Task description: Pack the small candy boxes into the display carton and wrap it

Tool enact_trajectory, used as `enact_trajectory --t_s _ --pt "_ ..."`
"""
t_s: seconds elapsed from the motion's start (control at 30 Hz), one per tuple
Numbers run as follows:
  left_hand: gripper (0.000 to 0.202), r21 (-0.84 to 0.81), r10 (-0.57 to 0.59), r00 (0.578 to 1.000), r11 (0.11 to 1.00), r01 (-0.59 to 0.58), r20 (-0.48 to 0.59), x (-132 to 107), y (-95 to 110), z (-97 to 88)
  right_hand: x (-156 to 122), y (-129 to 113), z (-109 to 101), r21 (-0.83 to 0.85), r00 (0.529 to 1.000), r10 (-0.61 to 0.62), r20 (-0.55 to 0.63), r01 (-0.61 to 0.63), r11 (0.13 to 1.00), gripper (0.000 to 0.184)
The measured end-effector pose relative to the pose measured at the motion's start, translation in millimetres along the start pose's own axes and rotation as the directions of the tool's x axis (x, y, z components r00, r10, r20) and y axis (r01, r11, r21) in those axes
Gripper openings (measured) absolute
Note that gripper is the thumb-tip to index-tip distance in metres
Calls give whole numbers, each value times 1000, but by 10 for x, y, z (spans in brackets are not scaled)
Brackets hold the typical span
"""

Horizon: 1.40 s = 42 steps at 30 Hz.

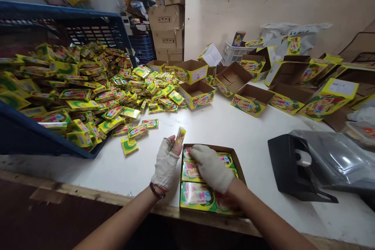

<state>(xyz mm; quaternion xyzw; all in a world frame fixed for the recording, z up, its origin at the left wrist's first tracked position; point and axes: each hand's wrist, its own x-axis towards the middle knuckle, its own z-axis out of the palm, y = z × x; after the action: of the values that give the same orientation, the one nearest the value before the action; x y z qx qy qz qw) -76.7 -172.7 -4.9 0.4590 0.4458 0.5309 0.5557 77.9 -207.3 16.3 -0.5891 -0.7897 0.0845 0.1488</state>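
Note:
My left hand (pixel 165 164), in a fingerless white glove, grips a small yellow candy box (pixel 181 136) upright beside the far left corner of an open display carton (pixel 240 164). Inside that carton lie rows of yellow and green candy packs (pixel 197 195) with TWINS lettering. My right hand (pixel 212 166), in a pale glove, lies over the packs with its fingers pointing to the far left corner. Its fingertips touch the packs there, and its palm hides part of the rows. A few loose candy boxes (pixel 137 131) lie left of my left hand.
A tipped blue crate (pixel 58 140) spills a heap of candy boxes (pixel 90 93) at the left. Several open yellow cartons (pixel 252 99) stand along the back and right. A black tape dispenser (pixel 285 166) and clear plastic bags (pixel 336 156) are at the right. Brown boxes (pixel 165 19) are stacked behind.

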Motion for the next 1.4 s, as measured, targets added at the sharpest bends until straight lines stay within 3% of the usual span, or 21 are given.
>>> enact_trajectory --t_s 0.07,0.13,0.3,0.37,0.43,0.57,0.67,0.8,0.87,0.93,1.0,1.03,1.13,1.2,1.23,1.3,1.37,1.4 --pt "56 40 28 1000 999 -28 2 -67 7 -26 -119 171 66 227 980 130 -149 -94 969 49" --pt "54 70 38 999 997 -40 35 -147 7 -16 -253 218 201 354 940 261 -219 -172 919 54" --pt "50 169 40 995 984 -55 95 -239 -6 59 -426 28 462 536 978 209 -10 -172 827 73" --pt "55 218 69 994 972 -85 79 -232 -4 35 -426 31 375 656 973 227 53 -205 726 76" --pt "60 323 168 982 928 -188 86 -234 11 -15 -424 81 199 781 957 288 33 -205 590 76" --pt "58 498 416 884 732 -464 212 -306 84 -21 -448 85 -146 909 954 301 8 -132 396 68" --pt "59 462 446 863 730 -504 238 -385 158 119 -461 -23 -307 923 968 247 32 -124 364 57" --pt "69 386 383 874 789 -478 298 -436 273 208 -460 48 -590 867 943 332 -34 -138 479 33" --pt "54 441 395 808 689 -575 437 -439 330 129 -464 197 -776 811 957 287 -39 -137 569 34" --pt "37 461 308 653 507 -728 692 -448 368 1 -464 325 -921 689 983 175 57 -166 706 34" --pt "30 418 131 486 351 -838 864 -478 381 -121 -449 361 -965 461 964 64 259 -182 869 26" --pt "28 418 63 454 294 -860 889 -499 380 -170 -434 341 -943 322 928 35 371 -164 933 20" --pt "21 451 -5 464 240 -860 886 -548 364 -268 -385 205 -757 0 806 56 589 -70 998 9" --pt "19 441 40 472 294 -848 881 -529 333 -342 -389 134 -622 -57 785 89 613 -68 996 9" --pt "19 442 103 496 324 -836 862 -492 304 -399 -412 119 -572 -36 788 89 609 -85 996 10" --pt "22 524 266 620 353 -775 738 -355 218 -571 -500 128 -513 33 834 80 547 -116 993 12" --pt "25 735 364 804 342 -585 471 -142 118 -820 -622 170 -473 73 915 83 394 -122 990 13" --pt "27 837 379 871 325 -441 312 -18 76 -964 -684 192 -444 87 953 91 289 -121 989 11"
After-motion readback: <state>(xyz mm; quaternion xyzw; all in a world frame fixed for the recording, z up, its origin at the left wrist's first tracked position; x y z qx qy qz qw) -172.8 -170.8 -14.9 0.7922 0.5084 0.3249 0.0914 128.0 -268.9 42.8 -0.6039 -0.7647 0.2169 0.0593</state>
